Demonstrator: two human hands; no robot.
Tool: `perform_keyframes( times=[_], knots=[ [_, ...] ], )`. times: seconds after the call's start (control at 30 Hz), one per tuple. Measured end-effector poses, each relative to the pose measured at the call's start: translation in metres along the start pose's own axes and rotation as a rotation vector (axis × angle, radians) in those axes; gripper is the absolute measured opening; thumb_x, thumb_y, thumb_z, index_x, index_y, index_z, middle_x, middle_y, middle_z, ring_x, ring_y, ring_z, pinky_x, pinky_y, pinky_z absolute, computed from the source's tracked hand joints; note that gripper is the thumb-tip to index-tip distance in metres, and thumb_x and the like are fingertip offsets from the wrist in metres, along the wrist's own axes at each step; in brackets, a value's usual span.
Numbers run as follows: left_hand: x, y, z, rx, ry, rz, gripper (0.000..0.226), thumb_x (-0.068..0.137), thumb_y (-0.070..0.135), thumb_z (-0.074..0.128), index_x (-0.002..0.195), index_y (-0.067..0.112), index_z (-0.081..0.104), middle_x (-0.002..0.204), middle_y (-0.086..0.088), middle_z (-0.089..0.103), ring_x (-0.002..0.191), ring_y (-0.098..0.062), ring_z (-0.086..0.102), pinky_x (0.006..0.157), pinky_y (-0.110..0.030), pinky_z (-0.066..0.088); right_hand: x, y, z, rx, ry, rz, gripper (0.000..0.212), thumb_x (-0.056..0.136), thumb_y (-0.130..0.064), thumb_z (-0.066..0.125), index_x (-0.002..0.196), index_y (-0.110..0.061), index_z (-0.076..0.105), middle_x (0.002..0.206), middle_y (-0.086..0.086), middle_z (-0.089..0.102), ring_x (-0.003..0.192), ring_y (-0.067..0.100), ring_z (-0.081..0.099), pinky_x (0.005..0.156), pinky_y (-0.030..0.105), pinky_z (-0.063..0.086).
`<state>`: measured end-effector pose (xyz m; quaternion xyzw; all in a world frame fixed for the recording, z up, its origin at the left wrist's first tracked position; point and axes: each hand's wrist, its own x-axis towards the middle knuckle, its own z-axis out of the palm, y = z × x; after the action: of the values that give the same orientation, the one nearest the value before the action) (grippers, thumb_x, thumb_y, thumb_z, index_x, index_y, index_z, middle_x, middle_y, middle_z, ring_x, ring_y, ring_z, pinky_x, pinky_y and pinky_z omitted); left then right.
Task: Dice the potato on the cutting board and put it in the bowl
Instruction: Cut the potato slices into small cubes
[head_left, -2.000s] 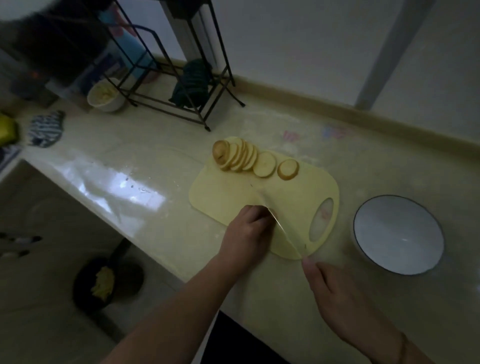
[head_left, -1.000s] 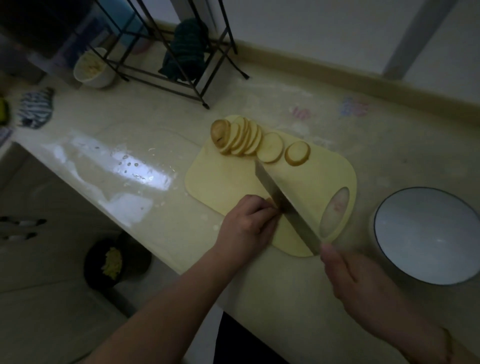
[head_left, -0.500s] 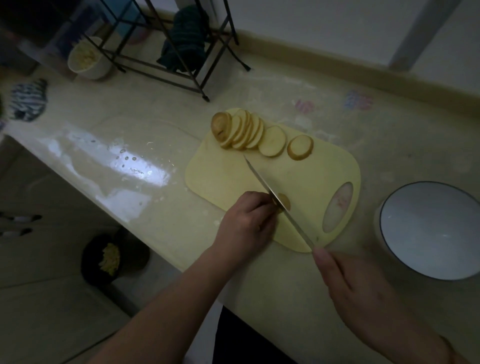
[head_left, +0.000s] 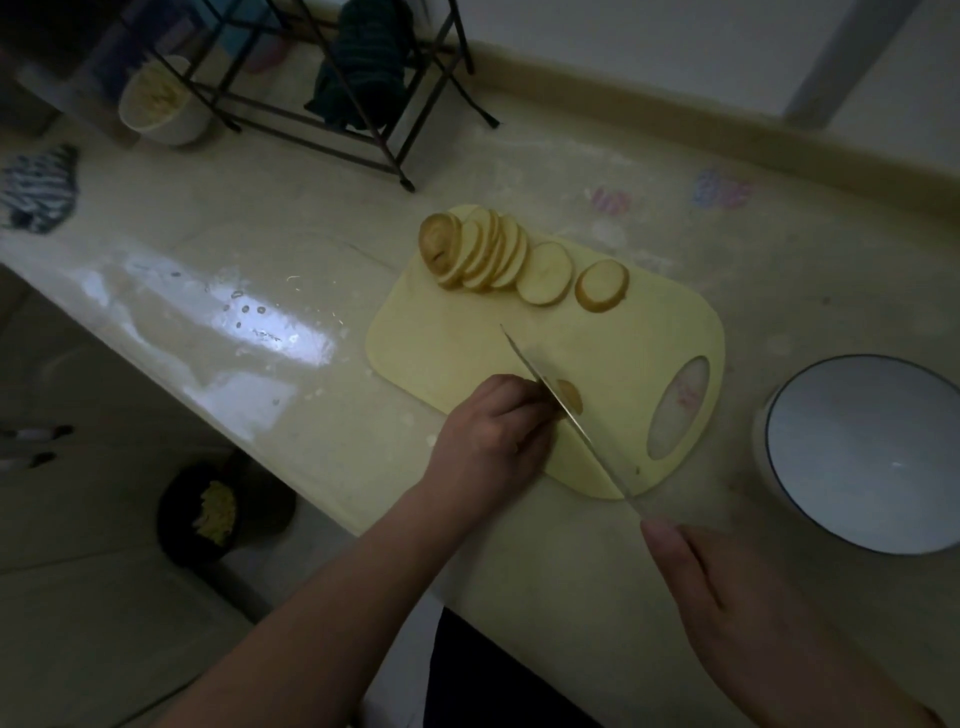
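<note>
Potato slices (head_left: 498, 254) lie fanned along the upper edge of a pale yellow cutting board (head_left: 467, 353) at the centre of the frame, with two rounds (head_left: 602, 286) lying flat just beside the fan. One more potato piece (head_left: 570, 397) sits near the board's lower edge, pinned under the left hand (head_left: 493, 441), whose grip is curled closed over it. The right hand (head_left: 748, 608), at the lower right, is closed around a knife handle that is mostly hidden; the thin blade (head_left: 561, 410) runs diagonally up and left, meeting that piece right beside the left fingertips.

Raw potato is likely firm and light, with wet cut faces that may slide on the smooth board. The safest hold seems to be from above, fingertips tucked back from the blade.

A white bowl (head_left: 862, 452) with a dark rim waits at the right of the frame, on the tabletop (head_left: 311, 249) near the board, apparently empty, with nothing lying between the two. A black wire rack (head_left: 332, 98), a small bowl (head_left: 161, 104) and a striped cloth (head_left: 39, 189) sit in the upper left, well apart from the work.
</note>
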<state>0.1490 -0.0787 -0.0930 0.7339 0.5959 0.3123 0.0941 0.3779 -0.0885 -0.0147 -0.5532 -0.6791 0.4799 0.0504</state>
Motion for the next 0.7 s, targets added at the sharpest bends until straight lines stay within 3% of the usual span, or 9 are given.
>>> perform_keyframes(
  times=[0.2,0.33,0.47,0.6,0.7],
  knots=[
    [0.000,-0.003,-0.001,-0.012,-0.017,0.011,0.015,0.091,0.003,0.066,0.100,0.000,0.077,0.102,-0.012,0.072,0.091,-0.030,0.067,0.078,-0.036,0.054,0.025,-0.016,-0.001,0.024,-0.048,-0.009,0.056,0.087,-0.058,0.025,0.053,-0.016,0.039,0.046,-0.002,0.045,0.051,0.006,0.048,0.056,0.021,0.036],
    [0.001,-0.002,-0.002,0.000,-0.011,0.032,0.013,0.091,0.005,0.066,0.095,-0.002,0.076,0.095,-0.014,0.070,0.086,-0.030,0.065,0.075,-0.037,0.053,0.023,-0.006,-0.005,0.092,-0.064,0.002,0.067,0.090,-0.068,0.021,0.053,-0.015,0.038,0.046,-0.002,0.043,0.045,0.010,0.043,0.048,0.025,0.029],
    [0.000,-0.004,-0.003,0.002,0.001,0.041,0.011,0.091,0.005,0.068,0.092,-0.003,0.076,0.092,-0.014,0.068,0.087,-0.029,0.063,0.077,-0.035,0.051,0.017,0.001,-0.004,0.154,-0.085,0.030,0.068,0.079,-0.077,0.020,0.055,-0.016,0.036,0.045,-0.002,0.036,0.040,0.007,0.036,0.049,0.026,0.028],
    [-0.005,-0.003,-0.002,0.002,0.030,0.030,0.012,0.092,0.004,0.067,0.091,-0.004,0.075,0.091,-0.016,0.067,0.084,-0.031,0.063,0.076,-0.038,0.051,0.012,-0.005,-0.003,0.106,-0.040,-0.014,0.070,0.078,-0.077,0.017,0.055,-0.015,0.038,0.047,-0.003,0.044,0.045,0.009,0.044,0.048,0.022,0.030],
    [-0.006,-0.003,-0.004,0.014,0.031,0.006,0.010,0.091,0.003,0.067,0.091,-0.004,0.075,0.090,-0.015,0.067,0.082,-0.032,0.063,0.073,-0.040,0.052,0.009,-0.008,-0.003,0.086,-0.026,-0.046,0.069,0.088,-0.070,0.019,0.056,-0.014,0.043,0.055,0.001,0.053,0.052,0.013,0.051,0.052,0.026,0.036]
  ],
)
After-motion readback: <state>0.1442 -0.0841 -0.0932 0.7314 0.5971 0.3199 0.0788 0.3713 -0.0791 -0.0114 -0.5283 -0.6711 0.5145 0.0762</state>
